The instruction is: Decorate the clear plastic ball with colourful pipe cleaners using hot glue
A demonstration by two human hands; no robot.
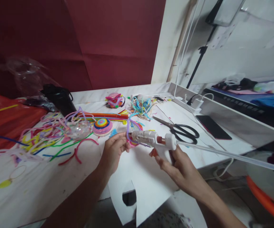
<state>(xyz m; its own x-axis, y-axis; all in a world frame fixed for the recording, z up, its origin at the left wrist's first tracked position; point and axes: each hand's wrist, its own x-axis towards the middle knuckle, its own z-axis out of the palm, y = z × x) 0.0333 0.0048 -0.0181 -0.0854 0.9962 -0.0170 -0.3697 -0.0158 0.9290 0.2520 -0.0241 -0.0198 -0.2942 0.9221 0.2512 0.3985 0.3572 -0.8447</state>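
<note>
Gripping glue gun [150, 138] in right hand [180, 163], pointed leftward at purple pipe cleaner [127, 126], pinched in left hand [115, 147] beside glue gun's tip

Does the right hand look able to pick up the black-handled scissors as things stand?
Probably not: the right hand is wrapped around the white glue gun. The scissors lie just beyond, so once freed it could likely reach them.

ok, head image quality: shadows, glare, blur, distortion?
Head view throughout: soft shadow on the paper below the glue gun; small highlights on the clear ball; orange rim at lower right looks soft; black pole leans, probably wide-angle distortion.
</note>
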